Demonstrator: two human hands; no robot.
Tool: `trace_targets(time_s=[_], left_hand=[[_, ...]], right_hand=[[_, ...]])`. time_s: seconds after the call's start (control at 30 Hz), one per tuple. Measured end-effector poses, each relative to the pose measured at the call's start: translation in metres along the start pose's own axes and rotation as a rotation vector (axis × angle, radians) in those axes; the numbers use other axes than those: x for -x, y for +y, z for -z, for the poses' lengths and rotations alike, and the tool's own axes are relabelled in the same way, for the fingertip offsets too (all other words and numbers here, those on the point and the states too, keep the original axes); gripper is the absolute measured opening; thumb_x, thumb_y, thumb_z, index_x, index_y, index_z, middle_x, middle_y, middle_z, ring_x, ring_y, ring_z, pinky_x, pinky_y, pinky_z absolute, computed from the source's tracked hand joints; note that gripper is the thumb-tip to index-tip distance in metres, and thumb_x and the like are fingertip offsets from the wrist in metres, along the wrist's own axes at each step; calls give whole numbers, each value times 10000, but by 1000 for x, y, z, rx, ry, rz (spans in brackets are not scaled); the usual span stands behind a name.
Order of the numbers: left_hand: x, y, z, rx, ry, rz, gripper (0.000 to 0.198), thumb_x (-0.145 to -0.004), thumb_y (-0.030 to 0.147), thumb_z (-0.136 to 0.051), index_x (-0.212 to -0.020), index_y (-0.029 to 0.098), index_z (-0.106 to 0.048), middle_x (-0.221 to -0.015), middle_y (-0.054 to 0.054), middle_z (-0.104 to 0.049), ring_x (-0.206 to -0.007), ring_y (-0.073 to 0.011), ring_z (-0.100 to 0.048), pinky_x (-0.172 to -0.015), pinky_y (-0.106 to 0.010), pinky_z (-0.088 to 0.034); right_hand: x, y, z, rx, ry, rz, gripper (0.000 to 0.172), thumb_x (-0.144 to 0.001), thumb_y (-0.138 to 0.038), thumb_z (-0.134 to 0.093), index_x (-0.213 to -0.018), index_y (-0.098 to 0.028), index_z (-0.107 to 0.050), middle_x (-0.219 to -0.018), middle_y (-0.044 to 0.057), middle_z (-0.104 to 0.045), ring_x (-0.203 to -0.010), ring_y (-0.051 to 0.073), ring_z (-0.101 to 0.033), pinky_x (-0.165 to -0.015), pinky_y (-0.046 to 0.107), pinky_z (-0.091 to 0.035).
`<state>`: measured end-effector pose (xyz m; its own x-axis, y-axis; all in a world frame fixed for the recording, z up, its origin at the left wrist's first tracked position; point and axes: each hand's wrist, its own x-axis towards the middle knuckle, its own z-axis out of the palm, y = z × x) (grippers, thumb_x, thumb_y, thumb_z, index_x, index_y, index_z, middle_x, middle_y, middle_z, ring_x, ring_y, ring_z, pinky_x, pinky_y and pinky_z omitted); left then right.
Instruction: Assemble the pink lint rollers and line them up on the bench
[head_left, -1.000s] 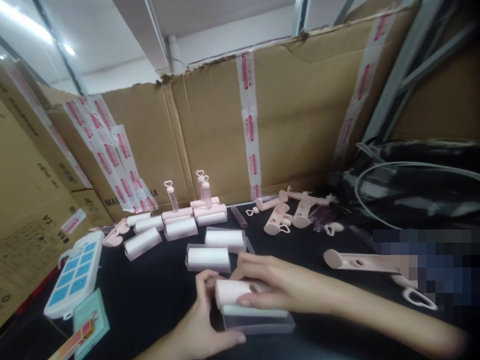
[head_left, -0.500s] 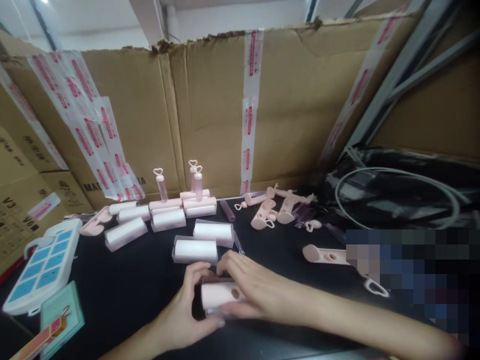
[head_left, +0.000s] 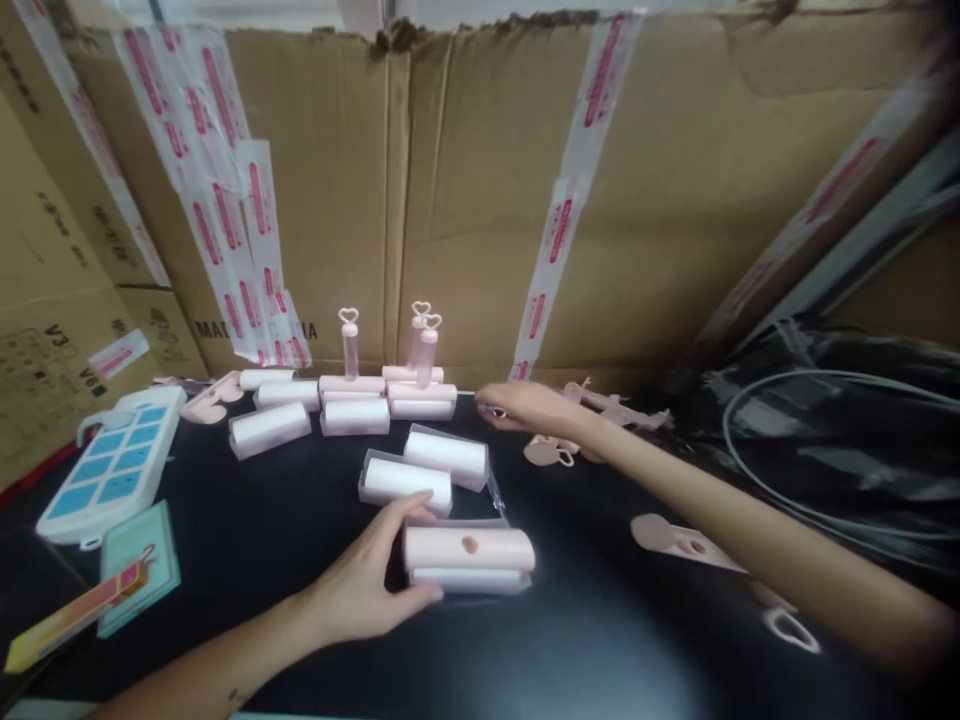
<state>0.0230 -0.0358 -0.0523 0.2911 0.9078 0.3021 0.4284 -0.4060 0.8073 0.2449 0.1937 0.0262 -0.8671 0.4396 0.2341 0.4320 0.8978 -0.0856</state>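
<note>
A lint roller with a pink cover [head_left: 469, 550] lies in front of me, a round hole in the cover's top and the white roll in its clear case showing below. My left hand [head_left: 367, 575] grips its left end between thumb and fingers. Farther back, my right hand [head_left: 529, 408] is closed, its fingertips around a small translucent purple tube [head_left: 493, 411], mostly hidden by the fingers. Just behind the covered roller are two white rolls in clear cases, a near one [head_left: 407, 484] and a far one [head_left: 448, 457].
Several rollers with upright heart-topped handles [head_left: 350, 345] stand along the cardboard wall [head_left: 465, 220]. Pink parts [head_left: 551, 450] lie by my right hand, and another pink cover [head_left: 686, 542] under my right forearm. At left are a power strip [head_left: 112, 465] and a teal card [head_left: 139, 570].
My right hand has left the pink-covered roller and reached back to the purple tube. My left hand stays at the roller's left end. The view has tilted down and shifted.
</note>
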Motion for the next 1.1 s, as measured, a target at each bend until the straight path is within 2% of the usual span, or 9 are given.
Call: trace_targets(time_s=[0.07, 0.13, 0.17, 0.23, 0.37, 0.63, 0.87, 1.0, 1.1], left_hand=[[0, -2, 0, 14, 15, 24, 745, -723, 187, -659, -1348, 259, -258, -1242, -68, -496, -1173, -200, -468, -1043, -355, -330], [0, -2, 0, 0, 4, 24, 675, -725, 192, -658, -1306, 257, -321, -1247, -60, -494, -1173, -197, -467, -1036, -342, -338], [0, -2, 0, -6, 2, 22, 649, -726, 193, -657, -1290, 256, -341, -1251, -57, -492, -1174, -196, -466, -1034, -335, -341], [-1, 0, 0, -10, 3, 21, 638, -728, 199, -659, -1281, 253, -346, -1254, -55, -491, -1174, -192, -467, -1032, -326, -343], [-1, 1, 0, 3, 6, 45, 648, -721, 212, -674, -1274, 239, -337, -1248, -61, -496, -1161, -190, -481, -1016, -320, -360], [-3, 1, 2, 44, 9, 46, 659, -691, 206, -705, -1263, 209, -378, -1224, -68, -522, -1145, -196, -497, -1005, -309, -366], [-9, 5, 1, 121, 62, 69, 319, -754, 275, -661, -1051, 180, -593, -1023, -60, -611, -992, -206, -572, -890, -306, -438], [-9, 5, 1, 96, 63, 80, 382, -737, 266, -672, -1098, 192, -570, -1078, -64, -608, -1026, -218, -566, -928, -336, -428], [-7, 7, 1, 76, 69, 102, 442, -719, 255, -679, -1132, 199, -532, -1145, -69, -594, -1079, -234, -545, -966, -371, -409]], right_hand=[[12, -18, 13, -157, 188, -58, 181, -879, -266, -442, -1040, -184, -457, -947, 91, -667, -801, 190, -637, -696, 307, -484], [26, -47, 26, -515, 429, -78, 229, -910, -304, -411, -1116, -212, -378, -1020, 98, -657, -796, 181, -649, -680, 316, -507], [32, -64, 31, -677, 454, -44, 229, -909, -315, -419, -1113, -218, -382, -989, 88, -665, -745, 176, -653, -653, 312, -515], [44, -96, 35, -800, 333, 1, 178, -893, -274, -459, -1059, -217, -428, -943, 68, -674, -693, 158, -651, -620, 283, -516], [56, -134, 30, -628, 105, 22, 188, -787, -119, -535, -953, -197, -492, -850, 25, -665, -730, 135, -632, -635, 221, -492], [56, -139, 34, -491, 104, -4, 162, -744, -161, -543, -905, -171, -532, -781, 11, -640, -663, 113, -604, -596, 193, -468], [47, -152, 43, -415, -61, -26, 86, -777, -220, -546, -740, -196, -471, -592, -42, -574, -465, 70, -475, -436, 168, -336], [41, -155, 40, -387, -26, 1, 185, -775, -232, -527, -672, -209, -376, -516, -70, -455, -427, 59, -347, -421, 172, -270], [31, -156, 39, -398, 7, -75, 213, -719, -183, -544, -637, -207, -348, -498, -76, -444, -418, 56, -354, -424, 167, -263]])
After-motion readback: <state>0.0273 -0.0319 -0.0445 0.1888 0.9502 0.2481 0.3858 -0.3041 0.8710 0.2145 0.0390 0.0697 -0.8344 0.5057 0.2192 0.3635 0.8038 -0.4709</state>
